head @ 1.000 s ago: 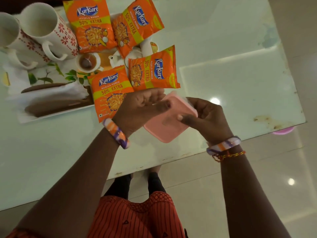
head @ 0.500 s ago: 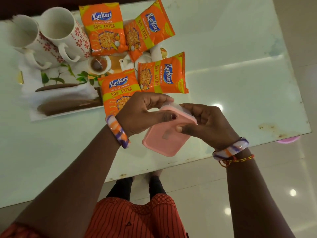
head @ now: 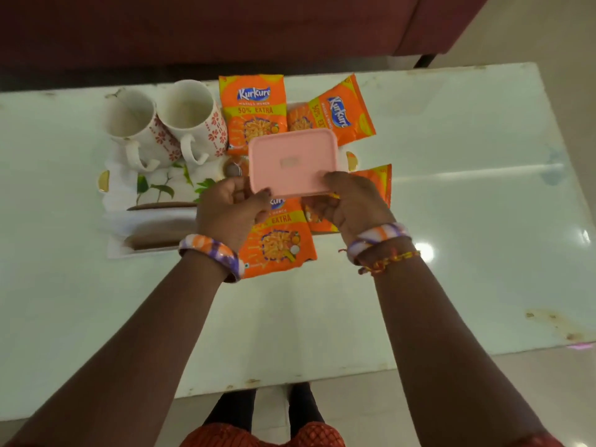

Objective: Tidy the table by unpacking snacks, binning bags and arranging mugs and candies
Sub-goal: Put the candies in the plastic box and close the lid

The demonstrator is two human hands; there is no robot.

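I hold a square pink plastic box (head: pixel 293 162) with its lid on, above the tray. My left hand (head: pixel 230 211) grips its near left corner and my right hand (head: pixel 350 204) its near right corner. Several orange Kurkure snack packets lie beneath and around it: one at the back (head: pixel 253 106), one tilted at the back right (head: pixel 338 114), one near me (head: pixel 277 243), and one mostly hidden under my right hand (head: pixel 377 180). Two white mugs with red flowers (head: pixel 129 124) (head: pixel 190 114) stand at the tray's back left.
The white tray (head: pixel 151 191) with a leaf print and gold handles rests on the glossy white table (head: pixel 451 221). A dark red sofa (head: pixel 225 27) runs behind the table. The table's near edge is just in front of my legs.
Both hands have carried the pink box forward from the table's near edge to above the packets on the tray, and turned it level. My view has tilted up, showing the sofa.
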